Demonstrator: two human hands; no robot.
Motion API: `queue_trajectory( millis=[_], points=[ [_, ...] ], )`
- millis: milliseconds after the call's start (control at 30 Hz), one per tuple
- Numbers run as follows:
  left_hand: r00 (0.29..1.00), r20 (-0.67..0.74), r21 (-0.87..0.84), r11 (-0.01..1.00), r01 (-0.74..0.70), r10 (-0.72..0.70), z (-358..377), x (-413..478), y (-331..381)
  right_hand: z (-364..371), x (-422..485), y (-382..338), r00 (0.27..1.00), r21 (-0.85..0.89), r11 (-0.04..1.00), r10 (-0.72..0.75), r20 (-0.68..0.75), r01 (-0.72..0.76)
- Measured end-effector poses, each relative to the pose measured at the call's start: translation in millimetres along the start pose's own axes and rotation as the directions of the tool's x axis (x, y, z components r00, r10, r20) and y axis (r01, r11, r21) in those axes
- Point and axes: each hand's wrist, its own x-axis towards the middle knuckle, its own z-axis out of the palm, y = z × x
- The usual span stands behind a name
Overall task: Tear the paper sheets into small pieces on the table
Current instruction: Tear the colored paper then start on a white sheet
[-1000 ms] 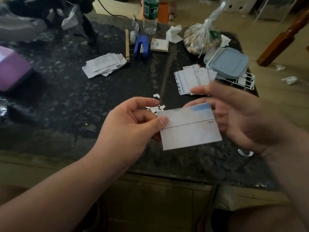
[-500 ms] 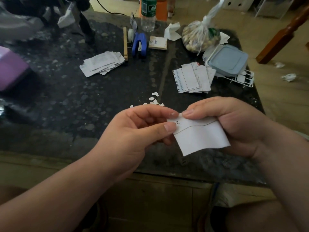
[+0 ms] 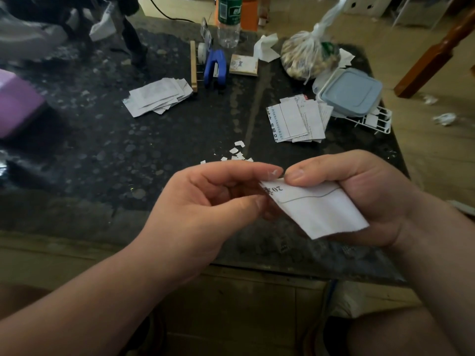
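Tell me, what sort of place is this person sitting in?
Probably a home: a dark speckled stone table cluttered with a knotted clear plastic bag of snacks, a green-labelled plastic water bottle and a grey-blue lidded plastic food box.

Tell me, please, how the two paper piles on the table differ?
The left pile lies slanted and fanned; the right pile sits squarer. The left pile shows mostly blank faces; the right pile shows printed text and ruled lines. Both are loose white sheets lying flat on the table.

Left hand [image 3: 205, 201] and right hand [image 3: 359, 199] pinch paper sheet [image 3: 321, 211] above table [image 3: 102, 155].
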Motion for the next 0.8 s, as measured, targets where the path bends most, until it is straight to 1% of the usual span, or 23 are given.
queue_trajectory(
  millis=[200, 467, 567, 667, 733, 800],
  points=[
    [1.0, -0.002, -0.024, 0.999, -0.024, 0.024, 0.7, -0.4, 2.2, -0.7, 0.6, 0.2, 0.998, 0.042, 0.998, 0.046, 0.046, -0.048],
    [0.997, 0.036, 0.017, 0.997, -0.07, 0.069, -1.6, -2.1, 3.2, -2.3, 3.8, 2.4, 0.995, 0.056, 0.997, 0.051, 0.084, -0.055],
    [0.99, 0.045, 0.145, 0.98, -0.137, 0.132, -2.2, -2.1, 4.7, -2.3, 4.2, 2.8, 0.993, 0.085, 0.994, 0.066, 0.1, -0.075],
    [0.978, 0.062, 0.282, 0.936, -0.21, 0.201, -1.5, -2.2, 4.7, -1.1, 4.1, 3.6, 0.981, 0.128, 0.987, 0.078, 0.179, -0.101],
    [0.972, 0.044, 0.36, 0.903, -0.232, 0.232, -1.0, -2.9, 3.8, -1.1, 6.2, 5.3, 0.988, 0.066, 0.993, 0.092, 0.123, -0.101],
    [0.972, -0.039, 0.446, 0.874, -0.192, 0.233, -1.0, -3.4, 3.6, 0.0, 8.5, 7.3, 0.997, -0.058, 0.995, 0.081, 0.002, -0.081]
  ],
)
